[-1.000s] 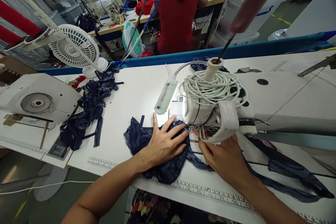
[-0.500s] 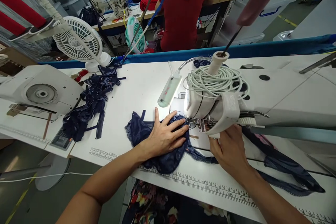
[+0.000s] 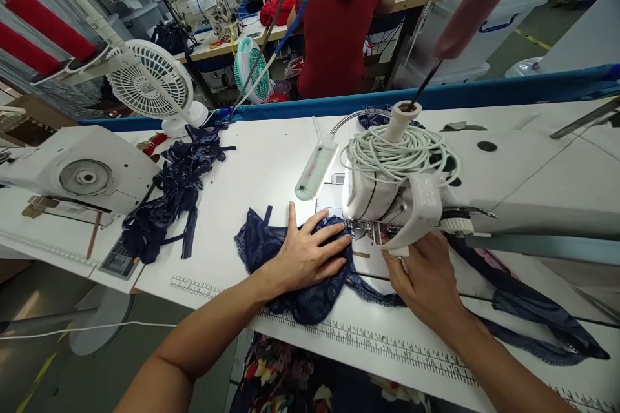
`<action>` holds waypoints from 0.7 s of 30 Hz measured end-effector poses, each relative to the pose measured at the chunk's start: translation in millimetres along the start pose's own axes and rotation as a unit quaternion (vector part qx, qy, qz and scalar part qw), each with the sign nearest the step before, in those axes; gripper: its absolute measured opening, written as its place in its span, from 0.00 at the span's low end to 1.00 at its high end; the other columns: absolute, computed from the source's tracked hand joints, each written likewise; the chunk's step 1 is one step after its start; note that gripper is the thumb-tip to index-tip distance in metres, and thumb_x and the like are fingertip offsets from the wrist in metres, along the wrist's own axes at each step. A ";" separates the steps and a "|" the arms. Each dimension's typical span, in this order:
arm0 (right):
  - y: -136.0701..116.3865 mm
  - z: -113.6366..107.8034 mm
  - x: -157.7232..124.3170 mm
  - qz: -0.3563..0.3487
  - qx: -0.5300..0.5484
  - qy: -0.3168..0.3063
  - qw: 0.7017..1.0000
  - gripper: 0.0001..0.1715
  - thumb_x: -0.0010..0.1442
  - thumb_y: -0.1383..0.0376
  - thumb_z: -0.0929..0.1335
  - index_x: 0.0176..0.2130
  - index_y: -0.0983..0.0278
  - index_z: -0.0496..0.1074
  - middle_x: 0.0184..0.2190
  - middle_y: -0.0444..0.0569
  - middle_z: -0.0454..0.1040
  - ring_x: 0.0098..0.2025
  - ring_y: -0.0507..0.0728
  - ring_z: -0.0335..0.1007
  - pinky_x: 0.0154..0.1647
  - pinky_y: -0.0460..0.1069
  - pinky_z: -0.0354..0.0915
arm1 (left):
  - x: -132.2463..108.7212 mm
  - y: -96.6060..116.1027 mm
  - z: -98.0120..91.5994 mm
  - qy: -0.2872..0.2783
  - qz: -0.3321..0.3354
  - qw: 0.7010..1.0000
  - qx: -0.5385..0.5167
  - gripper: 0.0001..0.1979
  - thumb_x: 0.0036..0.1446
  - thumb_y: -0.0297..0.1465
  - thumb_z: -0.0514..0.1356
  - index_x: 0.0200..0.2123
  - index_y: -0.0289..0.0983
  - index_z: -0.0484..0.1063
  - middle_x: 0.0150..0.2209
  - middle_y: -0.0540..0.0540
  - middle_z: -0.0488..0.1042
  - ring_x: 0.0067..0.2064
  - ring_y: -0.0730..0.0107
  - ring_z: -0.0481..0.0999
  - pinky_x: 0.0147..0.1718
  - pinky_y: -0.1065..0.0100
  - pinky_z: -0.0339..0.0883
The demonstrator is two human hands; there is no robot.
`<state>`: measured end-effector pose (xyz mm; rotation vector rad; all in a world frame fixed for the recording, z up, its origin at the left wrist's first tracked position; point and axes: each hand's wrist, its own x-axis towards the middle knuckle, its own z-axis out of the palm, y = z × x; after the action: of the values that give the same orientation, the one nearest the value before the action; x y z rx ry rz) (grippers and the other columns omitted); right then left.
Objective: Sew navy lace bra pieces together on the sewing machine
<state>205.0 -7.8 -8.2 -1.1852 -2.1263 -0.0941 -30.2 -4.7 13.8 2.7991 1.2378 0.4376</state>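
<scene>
A navy lace bra (image 3: pixel 310 306) lies on the white sewing table, its upper right edge at the needle area (image 3: pixel 372 231) of the sewing machine (image 3: pixel 419 210). My left hand (image 3: pixel 312 251) rests flat on the cup, fingers spread towards the needle. To the right of the needle, my right hand (image 3: pixel 423 274) is curled close under the machine head; its fingertips are partly hidden there, and what they pinch cannot be made out. A lace-edged strip runs from the cup towards this hand. More navy fabric (image 3: pixel 533 303) trails to the right, beyond the wrist.
A pile of navy pieces (image 3: pixel 169 193) lies left, beside a second sewing machine (image 3: pixel 82 164) and a white fan (image 3: pixel 150 80). A lamp (image 3: pixel 317 168) hangs left of the needle. Coiled pale tubing (image 3: pixel 402 151) sits on the machine. A person in red (image 3: pixel 334 26) sits beyond the table.
The view has shifted slightly, so most things appear a little further right and lower. Both hands keep nearly the same places on the work.
</scene>
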 end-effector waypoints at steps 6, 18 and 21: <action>3.1 5.1 1.1 -0.019 0.017 -0.018 0.999 0.08 0.64 0.71 0.63 0.39 0.63 0.72 0.37 0.53 0.75 0.40 0.61 0.69 0.44 0.57 0.63 | 2.8 -2.8 4.0 0.031 0.035 0.999 0.010 0.15 0.66 0.38 0.54 0.51 0.41 0.73 0.55 0.42 0.72 0.62 0.51 0.63 0.62 0.33 0.43; -36.3 -30.2 -18.7 -0.140 0.017 -0.118 0.983 0.09 0.67 0.69 0.63 0.43 0.63 0.73 0.29 0.46 0.71 0.33 0.53 0.68 0.45 0.53 0.61 | -42.4 61.9 -17.4 -0.039 -0.088 0.994 0.060 0.11 0.57 0.38 0.60 0.36 0.36 0.67 0.36 0.42 0.67 0.38 0.57 0.68 0.33 0.57 0.69; -36.8 -25.6 -21.1 -0.138 -0.002 -0.105 0.985 0.10 0.67 0.68 0.64 0.45 0.64 0.73 0.37 0.51 0.75 0.41 0.56 0.70 0.48 0.54 0.60 | -41.7 55.3 -4.9 0.003 -0.116 0.992 0.047 0.10 0.53 0.17 0.51 0.34 0.36 0.65 0.40 0.41 0.68 0.41 0.61 0.69 0.37 0.62 0.70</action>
<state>197.5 -54.0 8.0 -0.9311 -2.4686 -0.1009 -18.6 -73.1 17.4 2.6818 1.6018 0.3829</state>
